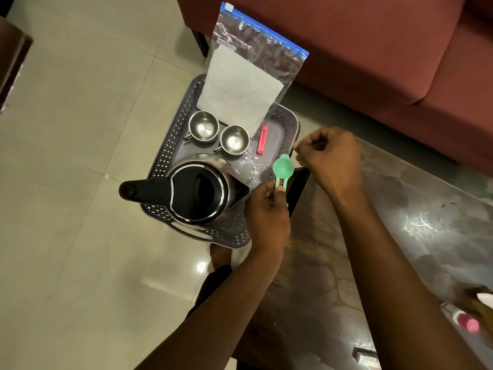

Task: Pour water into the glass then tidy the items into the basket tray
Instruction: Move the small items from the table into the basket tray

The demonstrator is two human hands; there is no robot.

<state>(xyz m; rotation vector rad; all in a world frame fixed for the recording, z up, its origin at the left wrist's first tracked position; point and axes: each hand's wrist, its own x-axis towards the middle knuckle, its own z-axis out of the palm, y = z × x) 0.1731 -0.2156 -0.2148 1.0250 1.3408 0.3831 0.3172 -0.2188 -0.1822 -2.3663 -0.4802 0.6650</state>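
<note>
A grey perforated basket tray (160, 158) holds a steel kettle with a black lid (197, 193), two small steel cups (204, 126) (234, 140), a pink clip (262, 140) and a clear zip bag with a white sheet inside (240, 86) leaning at its far end. My left hand (266, 212) pinches the handle of a green measuring spoon (283, 168) over the tray's right edge. My right hand (330, 158) is curled just right of the spoon, pinching something small and pale that I cannot make out.
The tray sits off the left end of a glossy marble-patterned table (373, 236). A red sofa (373, 49) stands behind. A pink-capped item (469, 323) lies at the table's right edge. Tiled floor (80, 129) spreads to the left.
</note>
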